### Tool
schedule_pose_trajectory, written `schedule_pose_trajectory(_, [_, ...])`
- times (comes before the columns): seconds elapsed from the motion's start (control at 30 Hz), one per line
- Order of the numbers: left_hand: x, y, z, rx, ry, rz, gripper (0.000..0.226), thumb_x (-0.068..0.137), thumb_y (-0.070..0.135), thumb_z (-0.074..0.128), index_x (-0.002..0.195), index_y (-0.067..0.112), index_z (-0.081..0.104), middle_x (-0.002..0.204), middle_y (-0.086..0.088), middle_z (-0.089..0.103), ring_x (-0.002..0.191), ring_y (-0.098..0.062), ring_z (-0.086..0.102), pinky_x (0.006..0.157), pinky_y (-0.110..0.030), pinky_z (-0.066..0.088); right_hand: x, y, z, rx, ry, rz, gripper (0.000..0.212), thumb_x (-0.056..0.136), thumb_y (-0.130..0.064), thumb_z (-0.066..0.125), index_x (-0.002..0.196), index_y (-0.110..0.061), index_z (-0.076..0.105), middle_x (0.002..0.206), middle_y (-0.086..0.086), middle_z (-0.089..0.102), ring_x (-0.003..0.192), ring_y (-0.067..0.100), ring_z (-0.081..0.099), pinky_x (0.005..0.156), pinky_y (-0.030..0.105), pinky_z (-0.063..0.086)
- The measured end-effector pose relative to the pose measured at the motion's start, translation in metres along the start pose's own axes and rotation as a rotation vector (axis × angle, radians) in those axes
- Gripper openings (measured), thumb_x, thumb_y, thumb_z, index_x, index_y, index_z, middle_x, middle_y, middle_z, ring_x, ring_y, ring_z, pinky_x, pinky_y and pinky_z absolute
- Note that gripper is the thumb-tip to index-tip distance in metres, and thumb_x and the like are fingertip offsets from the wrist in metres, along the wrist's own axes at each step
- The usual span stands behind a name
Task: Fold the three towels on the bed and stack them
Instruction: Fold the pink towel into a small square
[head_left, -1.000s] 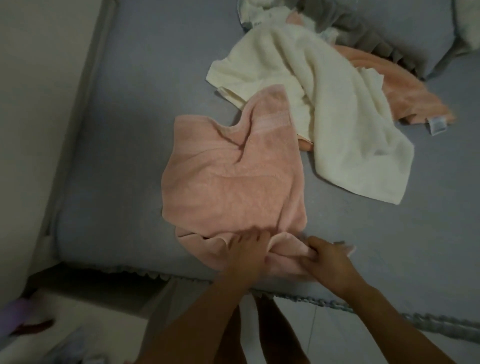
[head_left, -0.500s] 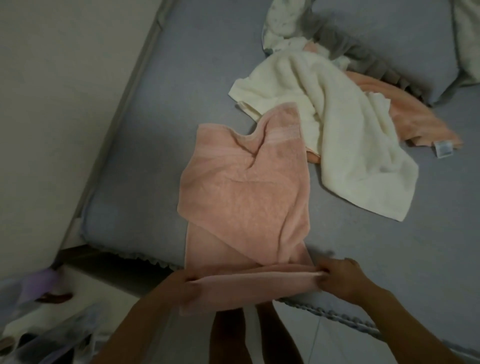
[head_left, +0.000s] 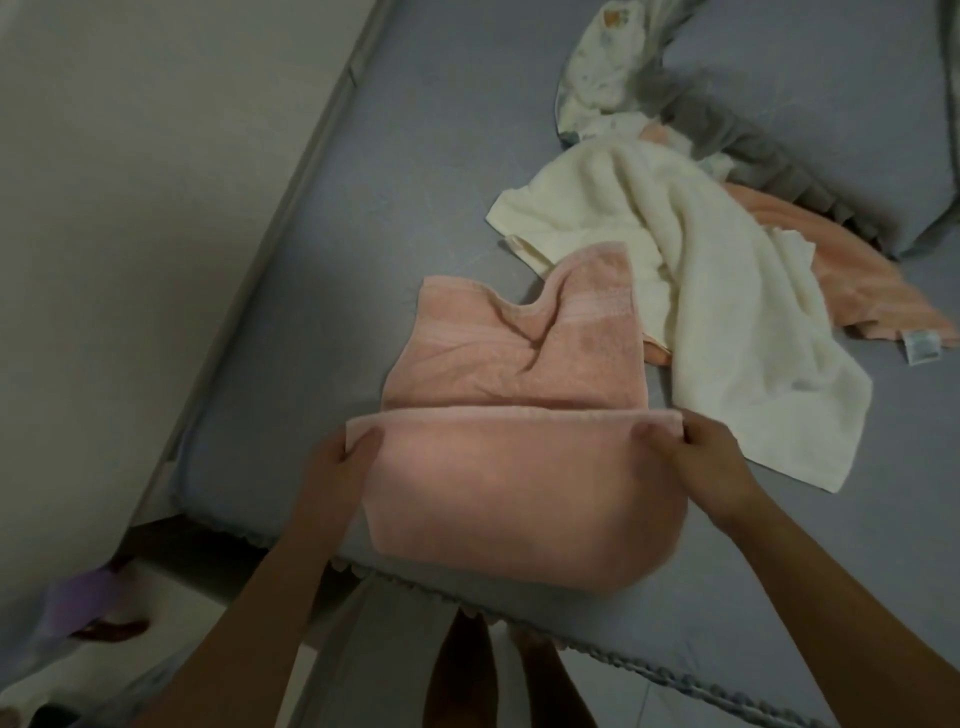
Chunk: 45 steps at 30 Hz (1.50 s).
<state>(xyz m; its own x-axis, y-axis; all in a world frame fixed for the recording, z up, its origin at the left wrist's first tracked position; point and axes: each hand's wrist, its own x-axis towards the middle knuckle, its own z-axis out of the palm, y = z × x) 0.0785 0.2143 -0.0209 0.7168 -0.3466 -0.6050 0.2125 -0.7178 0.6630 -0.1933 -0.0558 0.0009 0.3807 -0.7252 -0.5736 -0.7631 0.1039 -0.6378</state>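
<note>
A pink towel (head_left: 519, 488) lies on the grey bed (head_left: 441, 156) near its front edge. My left hand (head_left: 337, 467) pinches its near left corner and my right hand (head_left: 691, 457) pinches its near right corner. The near edge is lifted and stretched between them over the towel's far half. Behind it to the right lies a crumpled cream towel (head_left: 727, 322). An orange towel (head_left: 852, 291) with a white tag lies partly under the cream one.
A grey pillow (head_left: 831, 93) and a patterned cloth (head_left: 602, 67) sit at the back right. A wall (head_left: 130, 208) runs along the bed's left side. Below the bed's trimmed front edge are the floor and my legs (head_left: 498, 675).
My hands moved apart along the pink towel's near edge, then raised it and carried it away from me over the towel. The view shifted right.
</note>
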Motion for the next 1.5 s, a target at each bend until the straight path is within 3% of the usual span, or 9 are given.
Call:
schedule_pose_trajectory(0.13, [0.033, 0.015, 0.010, -0.130, 0.016, 0.030, 0.030, 0.090, 0.049, 0.056, 0.088, 0.021, 0.068, 0.084, 0.001, 0.066, 0.078, -0.015, 0.060, 0.071, -0.034, 0.048, 0.033, -0.002, 0.014, 0.027, 0.154, 0.026, 0.024, 0.090, -0.034, 0.055, 0.076, -0.016, 0.060, 0.068, -0.003, 0.057, 0.068, 0.020, 0.052, 0.061, 0.034, 0.042])
schedule_pose_trajectory(0.3, [0.034, -0.012, 0.026, -0.012, -0.135, -0.051, 0.036, 0.093, 0.036, 0.063, 0.064, 0.017, 0.055, 0.057, 0.005, 0.051, 0.055, -0.009, 0.051, 0.056, -0.029, 0.038, 0.028, 0.045, 0.046, -0.037, 0.026, 0.385, 0.041, 0.085, -0.039, 0.068, 0.118, -0.015, 0.064, 0.104, 0.006, 0.065, 0.096, 0.027, 0.061, 0.083, 0.037, 0.047])
schedule_pose_trajectory(0.5, [0.038, -0.025, 0.018, 0.040, -0.167, -0.035, 0.014, 0.091, 0.029, 0.068, 0.089, 0.016, 0.064, 0.074, 0.005, 0.064, 0.066, -0.004, 0.061, 0.054, -0.018, 0.048, 0.013, 0.058, 0.058, -0.424, 0.122, 0.303, 0.051, 0.078, -0.053, 0.068, 0.120, -0.024, 0.064, 0.119, 0.016, 0.059, 0.115, 0.040, 0.054, 0.096, 0.044, 0.045])
schedule_pose_trajectory(0.67, [0.092, 0.018, 0.022, 0.026, -0.249, -0.013, 0.007, 0.090, 0.028, 0.064, 0.086, 0.022, 0.066, 0.079, 0.004, 0.069, 0.074, -0.012, 0.065, 0.064, -0.027, 0.048, 0.043, 0.003, 0.051, -0.263, 0.161, 0.057, 0.028, 0.087, -0.033, 0.056, 0.072, -0.010, 0.050, 0.070, 0.008, 0.053, 0.067, 0.028, 0.052, 0.060, 0.036, 0.038])
schedule_pose_trajectory(0.9, [0.148, 0.076, 0.026, -0.565, -0.026, 0.099, 0.013, 0.087, 0.021, 0.052, 0.087, 0.019, 0.065, 0.081, 0.001, 0.062, 0.075, -0.011, 0.056, 0.064, -0.024, 0.047, 0.088, -0.077, 0.020, 0.199, 0.507, -0.088, 0.018, 0.080, -0.029, 0.050, 0.068, -0.020, 0.041, 0.058, -0.016, 0.040, 0.052, 0.000, 0.035, 0.047, 0.014, 0.032])
schedule_pose_trajectory(1.13, [0.187, 0.067, 0.045, 0.213, -0.036, 0.149, 0.027, 0.090, 0.026, 0.060, 0.066, 0.015, 0.055, 0.054, 0.005, 0.045, 0.045, -0.005, 0.040, 0.047, -0.025, 0.028, 0.132, -0.056, 0.032, -0.008, 0.255, 0.157, 0.052, 0.083, -0.036, 0.063, 0.131, -0.016, 0.056, 0.116, 0.003, 0.064, 0.103, 0.020, 0.059, 0.083, 0.029, 0.043])
schedule_pose_trajectory(1.23, [0.173, 0.041, 0.031, 0.179, -0.129, 0.075, 0.044, 0.085, 0.046, 0.060, 0.053, 0.017, 0.053, 0.045, 0.002, 0.050, 0.039, -0.008, 0.048, 0.042, -0.024, 0.033, 0.116, -0.030, 0.043, -0.040, 0.219, 0.235, 0.053, 0.080, -0.049, 0.065, 0.123, -0.018, 0.056, 0.109, 0.000, 0.063, 0.099, 0.020, 0.058, 0.080, 0.031, 0.042])
schedule_pose_trajectory(1.37, [0.131, 0.001, 0.014, -0.057, -0.319, -0.087, 0.044, 0.083, 0.048, 0.071, 0.079, 0.006, 0.061, 0.065, -0.008, 0.064, 0.056, -0.018, 0.060, 0.052, -0.030, 0.046, 0.077, 0.009, 0.052, -0.023, 0.220, 0.285, 0.031, 0.081, -0.047, 0.063, 0.077, -0.017, 0.054, 0.069, 0.002, 0.056, 0.066, 0.020, 0.053, 0.054, 0.029, 0.040])
schedule_pose_trajectory(1.5, [0.084, -0.040, 0.008, -0.024, -0.055, -0.002, 0.024, 0.080, 0.022, 0.079, 0.088, 0.014, 0.057, 0.078, 0.003, 0.062, 0.066, 0.003, 0.058, 0.061, -0.010, 0.046, 0.034, 0.050, 0.056, 0.024, 0.237, 0.420, 0.017, 0.083, -0.026, 0.069, 0.094, -0.014, 0.065, 0.081, 0.003, 0.065, 0.077, 0.022, 0.061, 0.070, 0.040, 0.052])
